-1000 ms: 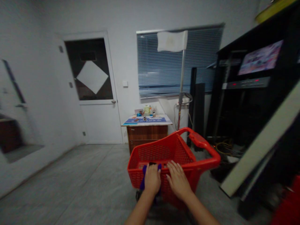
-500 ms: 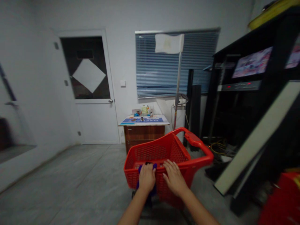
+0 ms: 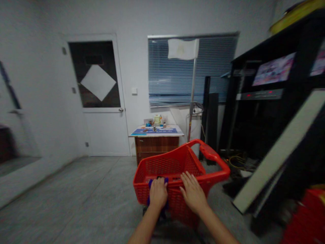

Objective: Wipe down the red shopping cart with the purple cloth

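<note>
A red plastic shopping cart (image 3: 215, 174) with perforated walls stands before me, its handle at the right. Across its near rim hangs a purple cloth (image 3: 150, 184). My left hand (image 3: 158, 192) is closed over that cloth, pressing it round the rim; part of the cloth shows below the wrist. Further right, my right hand (image 3: 192, 191) lies with fingers stretched out at the same rim, holding nothing. The cart's inner floor is partly hidden by the hands.
Behind the cart is a wooden cabinet (image 3: 157, 144) with small items on top. A pole with a white flag (image 3: 182, 49) rises beside it. At right stand a black rack (image 3: 289, 44) and a leaning pale board (image 3: 279, 152). A white door (image 3: 105, 134) is at left.
My right hand has slid slightly to the right along the rim. The left hand stays on the purple cloth, and the view has shifted a little.
</note>
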A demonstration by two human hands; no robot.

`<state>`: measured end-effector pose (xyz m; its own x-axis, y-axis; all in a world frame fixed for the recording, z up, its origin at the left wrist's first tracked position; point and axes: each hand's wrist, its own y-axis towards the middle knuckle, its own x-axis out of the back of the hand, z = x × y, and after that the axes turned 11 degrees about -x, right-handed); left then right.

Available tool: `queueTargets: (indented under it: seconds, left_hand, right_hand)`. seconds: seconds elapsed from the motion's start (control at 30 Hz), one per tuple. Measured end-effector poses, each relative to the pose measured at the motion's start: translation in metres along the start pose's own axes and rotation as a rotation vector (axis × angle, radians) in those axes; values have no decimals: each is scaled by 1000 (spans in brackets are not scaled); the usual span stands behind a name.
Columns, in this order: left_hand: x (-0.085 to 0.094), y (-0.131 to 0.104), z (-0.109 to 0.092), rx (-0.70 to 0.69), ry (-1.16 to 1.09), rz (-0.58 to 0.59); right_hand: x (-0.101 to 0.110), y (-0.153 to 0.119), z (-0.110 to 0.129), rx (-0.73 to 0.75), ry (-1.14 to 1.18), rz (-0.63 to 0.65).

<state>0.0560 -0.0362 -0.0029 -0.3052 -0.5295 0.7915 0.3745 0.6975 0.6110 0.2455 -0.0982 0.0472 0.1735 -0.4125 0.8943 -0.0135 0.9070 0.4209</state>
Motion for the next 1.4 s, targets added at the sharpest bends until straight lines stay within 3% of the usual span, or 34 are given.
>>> queueTargets:
  seconds: [0.17,0.33,0.53,0.67,0.8,0.9,1.07,1.3,1.4]
  left_hand:
    - [2,1,-5,14,-55,1]
    - [5,10,-23,-144,-192,-7]
    - [12,9,-6,-215,-264,2]
    - [5,12,-9,-187,-257,10]
    - [-3,19,-28,-243,-278,31]
    - [-2,20,-28,-274,-300,33]
    - [4,15,-16,-224,-280,48]
    - [6,26,-52,-129,-347,16]
    - [9,26,-51,-131,-359,-8]
  right_hand:
    - [2,-2,1,19,5,7]
    - [8,0,3,4,27,30]
    - [8,0,-4,-11,43,55]
    - [4,-1,-3,-26,55,59]
    - [5,-1,-1,-44,77,71]
    - [9,-2,-1,-62,82,89]
    - [10,-2,0,-75,57,94]
    - [16,0,7,-85,32,108]
    - [23,0,4,-80,2,122]
